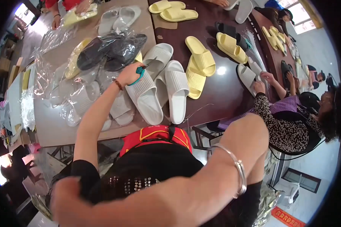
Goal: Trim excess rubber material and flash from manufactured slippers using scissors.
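My left hand [130, 75] is closed around teal-handled scissors [141, 72], whose dark blades point up and right over the light grey slides. Just below the scissors lies one light grey slide [149, 104], with another grey slide [177, 90] to its right. A further grey slide [161, 53] sits behind the blades. My right arm, with a silver bangle, bends across the front of my body. At the lower left, my right hand [70, 195] is close up and smeared by motion, so its fingers cannot be read.
Dark slides [112, 49] in clear plastic bags lie to the left, beside bagged grey slides [79, 100]. Yellow slides [200, 56] rest on the dark table [223, 102]. At right, a co-worker in a patterned sleeve [280, 128] handles grey slides; another person's hands [56, 22] are at far left.
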Tool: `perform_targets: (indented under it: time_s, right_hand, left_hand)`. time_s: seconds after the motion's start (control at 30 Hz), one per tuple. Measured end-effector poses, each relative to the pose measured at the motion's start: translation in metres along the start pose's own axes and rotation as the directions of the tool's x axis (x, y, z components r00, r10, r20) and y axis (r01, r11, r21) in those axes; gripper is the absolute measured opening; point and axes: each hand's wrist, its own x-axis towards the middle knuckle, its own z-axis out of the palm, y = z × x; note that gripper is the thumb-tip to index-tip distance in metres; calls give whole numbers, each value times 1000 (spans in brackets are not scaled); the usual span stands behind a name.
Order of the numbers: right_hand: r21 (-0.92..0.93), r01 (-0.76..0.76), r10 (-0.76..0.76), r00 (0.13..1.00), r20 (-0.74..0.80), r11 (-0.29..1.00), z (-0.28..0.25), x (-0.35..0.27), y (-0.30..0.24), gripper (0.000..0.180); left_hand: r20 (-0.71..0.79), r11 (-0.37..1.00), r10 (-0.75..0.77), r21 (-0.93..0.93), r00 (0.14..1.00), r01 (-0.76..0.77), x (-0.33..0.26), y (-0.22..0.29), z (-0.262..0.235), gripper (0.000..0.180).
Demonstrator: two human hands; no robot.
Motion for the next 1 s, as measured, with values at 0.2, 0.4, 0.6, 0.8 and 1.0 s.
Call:
perform_targets:
  time_s: [0.2,0.4,0.6,0.8,1.0]
  right_hand:
    - [-202,-339,359,502,787,919,19,-186,96,15]
    - [-90,-991,888,-126,442,-96,38,-338,125,26]
    - [545,-807,970,-140,200,-228,85,-331,134,26]
    - [398,-917,996,61,60,33,65,-294,115,26]
    - [599,-794,994,-96,44,-103,71,-287,125,27]
  left_hand:
    - [-46,995,-80,-71,996,76,-19,6,-14,44]
    - [-53,980,107,-163,993,-114,-5,42,-14,48]
    - [77,909,24,-416,997,10,0,64,-19,50]
    - [-142,771,54,-623,988,-132,-19,64,-52,53]
    - [-364,747,-229,-660,903,-77,-50,46,-118,53]
